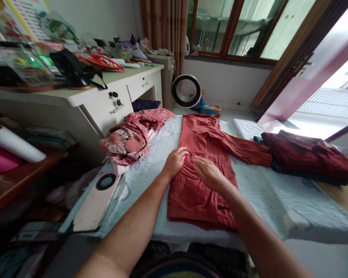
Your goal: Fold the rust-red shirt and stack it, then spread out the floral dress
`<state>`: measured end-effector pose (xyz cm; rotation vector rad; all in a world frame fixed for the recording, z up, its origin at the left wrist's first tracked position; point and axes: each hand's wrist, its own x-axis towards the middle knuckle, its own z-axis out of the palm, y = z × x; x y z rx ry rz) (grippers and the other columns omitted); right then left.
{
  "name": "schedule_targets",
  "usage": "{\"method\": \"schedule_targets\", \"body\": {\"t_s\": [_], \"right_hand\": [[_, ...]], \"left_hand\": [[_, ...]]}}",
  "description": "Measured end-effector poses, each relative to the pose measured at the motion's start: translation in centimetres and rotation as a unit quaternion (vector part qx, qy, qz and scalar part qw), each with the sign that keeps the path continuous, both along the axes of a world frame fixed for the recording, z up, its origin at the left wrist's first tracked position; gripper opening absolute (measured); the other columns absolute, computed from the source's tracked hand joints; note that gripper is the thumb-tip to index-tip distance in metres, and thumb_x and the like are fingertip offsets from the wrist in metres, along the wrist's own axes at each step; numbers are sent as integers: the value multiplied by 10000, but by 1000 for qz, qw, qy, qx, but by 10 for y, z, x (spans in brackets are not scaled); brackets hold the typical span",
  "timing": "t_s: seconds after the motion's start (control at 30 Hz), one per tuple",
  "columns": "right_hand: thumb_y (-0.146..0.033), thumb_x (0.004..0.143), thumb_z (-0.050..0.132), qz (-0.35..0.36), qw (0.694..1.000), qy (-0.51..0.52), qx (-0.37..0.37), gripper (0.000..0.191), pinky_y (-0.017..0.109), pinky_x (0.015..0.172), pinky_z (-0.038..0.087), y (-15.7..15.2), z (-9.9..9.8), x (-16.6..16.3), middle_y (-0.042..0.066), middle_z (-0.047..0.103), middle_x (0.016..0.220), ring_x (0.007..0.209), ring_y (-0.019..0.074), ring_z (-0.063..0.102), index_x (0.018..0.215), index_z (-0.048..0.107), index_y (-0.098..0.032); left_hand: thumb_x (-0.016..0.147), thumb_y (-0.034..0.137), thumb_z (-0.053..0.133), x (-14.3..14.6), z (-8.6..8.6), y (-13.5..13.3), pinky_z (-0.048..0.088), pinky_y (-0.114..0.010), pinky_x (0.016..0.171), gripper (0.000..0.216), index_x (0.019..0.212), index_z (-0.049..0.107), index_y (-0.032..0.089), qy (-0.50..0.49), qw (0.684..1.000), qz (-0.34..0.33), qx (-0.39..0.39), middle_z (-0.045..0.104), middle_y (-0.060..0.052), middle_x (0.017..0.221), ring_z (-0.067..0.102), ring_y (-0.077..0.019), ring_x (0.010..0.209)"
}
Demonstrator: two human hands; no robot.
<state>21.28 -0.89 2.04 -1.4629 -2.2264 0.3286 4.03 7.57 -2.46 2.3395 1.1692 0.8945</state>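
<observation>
A rust-red long-sleeved garment (pixel 203 204) lies on the light blue cloth, partly folded, with one sleeve stretched out to the right. My left hand (pixel 175 162) rests at its left edge, fingers extended and pointing inward. On the middle of the garment is my right hand (pixel 207 172), its fingers stretched out toward the left one. Wrinkles run through the fabric between the two hands. Neither hand grips anything that I can see. The end of the sleeve reaches a stack of dark red folded clothes (pixel 310 154) at the right.
Crumpled floral cloth (pixel 130 139) lies at the back left of the blue cloth (pixel 258 200). Nearer me is a flat pale board-like object (pixel 95 200) with a dark ring. A cluttered white desk (pixel 95 112) stands at the left, and a washing machine's round door (pixel 186 91) is beyond.
</observation>
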Motion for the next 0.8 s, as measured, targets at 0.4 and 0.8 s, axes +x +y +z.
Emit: {"method": "schedule_targets", "body": {"t_s": [0.4,0.8], "right_hand": [[-604,944,404,23,988,-139,-58,757,468,1202,194,-26,-24,-25,138,276,1580,1468,272,244,1522,310,-124],[-594,937,425,-3,985,-152,-81,749,442,1194,236,-55,-10,-15,152,336,1554,1454,279,280,1488,379,-89]], "left_hand": [[974,226,362,-2,-15,-1,267,-535,1157,441,1403,457,266,199,979,-26,-26,390,-45,1549,308,-236,1450],[983,231,343,-1,-13,-1,248,-549,1165,451,1422,427,291,215,975,-19,-41,351,-13,1569,282,-218,1463]]}}
